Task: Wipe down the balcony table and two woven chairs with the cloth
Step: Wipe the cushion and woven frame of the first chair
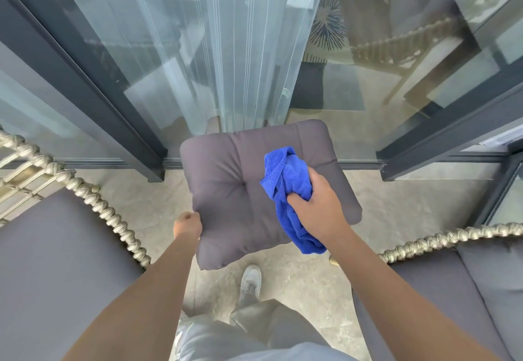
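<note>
We see the left hand pinching the edge of a square grey tufted cushion held above the floor. The right hand grips the bunched blue microfibre cloth against the cushion's top, between two rope-woven chairs.

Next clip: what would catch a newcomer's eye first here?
The bright blue terry cloth, bunched in the right hand, pressed on a grey tufted square cushion at centre frame. The left hand grips the cushion's near-left edge, holding it above the floor. Rope-woven chair rims flank both sides.
</note>
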